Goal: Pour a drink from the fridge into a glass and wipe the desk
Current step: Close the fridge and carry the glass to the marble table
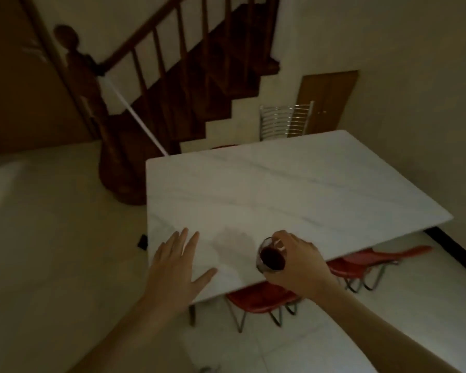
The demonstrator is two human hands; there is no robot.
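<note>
Head | right hand (300,261) grip holds round glass (270,258) | left hand (176,261) splayed | marble desk (293,184)

right hand (297,261) hides part of the glass (270,256); forearms cut off below.

1. The marble desk (293,184) top lies bare beyond the near edge, open to reach
2. The glass (271,258) and what looks like a faint smear (234,239) occupy the near edge
</note>
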